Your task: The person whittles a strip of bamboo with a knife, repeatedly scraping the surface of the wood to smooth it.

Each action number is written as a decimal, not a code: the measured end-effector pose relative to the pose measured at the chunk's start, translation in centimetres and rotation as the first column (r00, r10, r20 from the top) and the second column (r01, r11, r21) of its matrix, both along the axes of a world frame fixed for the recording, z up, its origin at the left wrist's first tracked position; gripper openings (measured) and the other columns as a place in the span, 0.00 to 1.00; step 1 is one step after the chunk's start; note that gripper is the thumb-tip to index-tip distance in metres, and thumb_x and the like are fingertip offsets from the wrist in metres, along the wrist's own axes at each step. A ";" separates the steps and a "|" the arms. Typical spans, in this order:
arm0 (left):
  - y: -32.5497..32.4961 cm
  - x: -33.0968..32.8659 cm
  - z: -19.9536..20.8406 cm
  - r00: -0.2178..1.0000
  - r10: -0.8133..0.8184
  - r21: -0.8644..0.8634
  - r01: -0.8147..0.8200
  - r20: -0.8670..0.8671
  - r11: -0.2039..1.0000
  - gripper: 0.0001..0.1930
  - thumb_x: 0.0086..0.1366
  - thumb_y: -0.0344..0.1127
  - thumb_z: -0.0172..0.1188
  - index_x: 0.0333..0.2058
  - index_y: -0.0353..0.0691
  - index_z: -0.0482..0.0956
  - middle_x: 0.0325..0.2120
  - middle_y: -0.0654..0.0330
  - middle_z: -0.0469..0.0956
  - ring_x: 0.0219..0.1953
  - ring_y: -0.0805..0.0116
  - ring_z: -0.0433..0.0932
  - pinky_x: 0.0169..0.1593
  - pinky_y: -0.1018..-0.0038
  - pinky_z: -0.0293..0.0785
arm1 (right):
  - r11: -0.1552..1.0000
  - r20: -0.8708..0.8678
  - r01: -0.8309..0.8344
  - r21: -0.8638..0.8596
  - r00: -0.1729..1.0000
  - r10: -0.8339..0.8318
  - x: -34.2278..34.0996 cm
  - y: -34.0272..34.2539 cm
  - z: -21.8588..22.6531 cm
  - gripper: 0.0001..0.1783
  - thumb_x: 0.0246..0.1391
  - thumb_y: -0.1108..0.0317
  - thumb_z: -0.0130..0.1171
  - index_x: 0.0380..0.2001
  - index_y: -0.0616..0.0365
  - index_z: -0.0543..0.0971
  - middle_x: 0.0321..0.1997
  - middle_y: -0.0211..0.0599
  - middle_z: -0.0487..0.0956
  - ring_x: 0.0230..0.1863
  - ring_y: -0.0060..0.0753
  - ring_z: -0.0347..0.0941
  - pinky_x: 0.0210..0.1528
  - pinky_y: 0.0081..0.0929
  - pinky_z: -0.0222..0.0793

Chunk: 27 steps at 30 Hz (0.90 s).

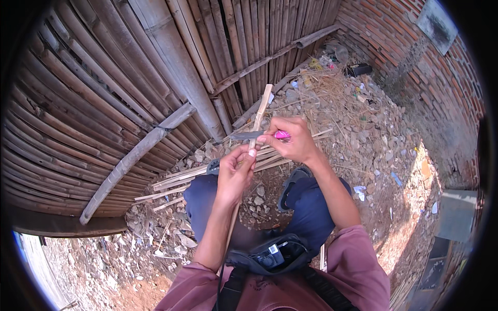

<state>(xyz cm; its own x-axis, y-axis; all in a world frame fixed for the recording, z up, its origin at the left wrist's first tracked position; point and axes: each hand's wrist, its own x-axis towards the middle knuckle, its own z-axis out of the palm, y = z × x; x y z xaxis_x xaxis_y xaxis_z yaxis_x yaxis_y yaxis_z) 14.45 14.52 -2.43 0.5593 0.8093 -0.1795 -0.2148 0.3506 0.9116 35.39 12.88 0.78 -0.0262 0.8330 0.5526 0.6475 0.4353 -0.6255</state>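
Observation:
My left hand [236, 172] is closed around a long, pale bamboo strip [263, 106], which slants up and away past my fingers. The strip's lower end runs back along my left forearm. In my right hand [294, 139] is a knife with a pink handle [282, 135], its grey blade [245, 136] lying across the strip just above my left fingers. My right thumb sits close to the blade and strip. Several more split bamboo strips [174, 181] lie on the ground beyond my knees, partly hidden by my hands and legs.
A bamboo-slat wall [104, 88] with a horizontal pole [137, 155] rises on the left. A brick wall [404, 46] stands at the far right. Stony ground [358, 150] with straw and litter spreads between them. An open black waist bag [270, 254] rests at my lap.

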 end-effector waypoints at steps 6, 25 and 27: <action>-0.1 0.1 -0.9 0.986 0.113 0.177 -0.090 -0.125 0.980 0.11 0.77 0.37 0.61 0.50 0.37 0.83 0.22 0.75 0.71 0.20 0.88 0.60 0.23 0.81 0.53 | 1.000 -0.067 -0.015 0.005 0.998 0.016 -0.7 0.6 -0.4 0.18 0.54 0.61 0.76 0.24 0.61 0.78 0.22 0.38 0.81 0.23 0.38 0.79 0.27 0.33 0.70; -1.0 0.0 -1.0 0.977 -0.027 0.110 0.051 -0.212 0.993 0.12 0.79 0.40 0.55 0.44 0.36 0.79 0.24 0.72 0.70 0.26 0.86 0.62 0.28 0.81 0.57 | 0.923 -0.575 0.384 0.012 0.758 -0.308 9.9 2.4 -1.5 0.18 0.68 0.69 0.66 0.27 0.53 0.68 0.22 0.16 0.71 0.25 0.06 0.59 0.29 0.14 0.54; -1.0 0.1 -0.5 0.993 -0.091 -0.031 0.089 -0.081 0.996 0.10 0.80 0.39 0.53 0.45 0.38 0.77 0.23 0.74 0.66 0.24 0.85 0.60 0.27 0.81 0.55 | 0.957 -0.573 0.288 0.012 0.786 -0.229 8.7 1.7 -1.4 0.17 0.67 0.70 0.67 0.28 0.53 0.68 0.22 0.16 0.71 0.25 0.08 0.59 0.29 0.15 0.56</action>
